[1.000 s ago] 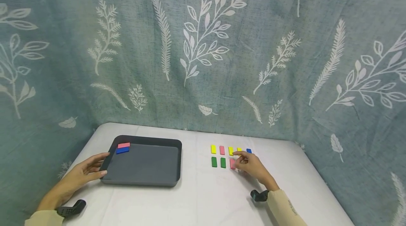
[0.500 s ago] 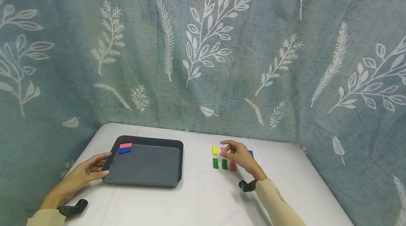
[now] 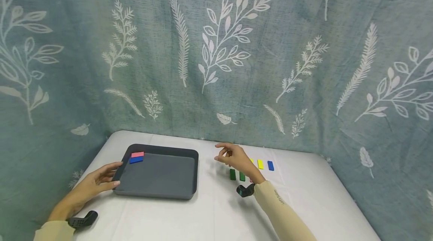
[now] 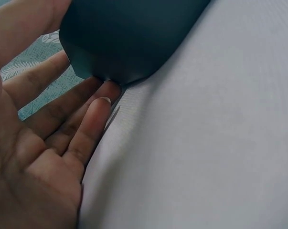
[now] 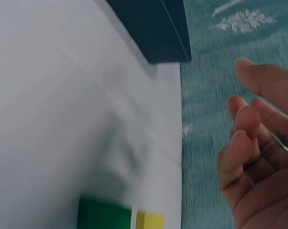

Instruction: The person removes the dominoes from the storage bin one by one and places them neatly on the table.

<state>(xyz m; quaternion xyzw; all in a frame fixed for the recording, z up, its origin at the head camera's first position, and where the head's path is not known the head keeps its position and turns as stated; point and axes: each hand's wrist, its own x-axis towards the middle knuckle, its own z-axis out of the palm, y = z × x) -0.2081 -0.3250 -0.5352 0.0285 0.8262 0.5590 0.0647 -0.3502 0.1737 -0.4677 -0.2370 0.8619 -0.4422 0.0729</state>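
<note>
A dark grey tray (image 3: 155,197) lies on the left side of the table. Inside its far left corner are a pink block (image 3: 137,154) and a blue block (image 3: 136,159). My left hand (image 3: 90,187) rests against the tray's left side, fingers spread and touching it near the corner. To the right of the tray, my right hand (image 3: 236,159) is raised over the rows of small blocks, its fingers loosely bent. In the right wrist view nothing shows between those fingers. Beneath it are a green block (image 5: 103,213) and a yellow block (image 5: 151,220).
Right of the right hand lie another yellow block (image 3: 260,164) and a blue block (image 3: 271,165). Two green blocks are in the near row; the forearm partly covers a pink one. A leaf-patterned curtain (image 3: 189,113) borders the white table (image 3: 162,220).
My right hand has moved left across the blocks, from the near-row pink block toward the left end of the rows. The left hand stays at the tray; the view shifts slightly.
</note>
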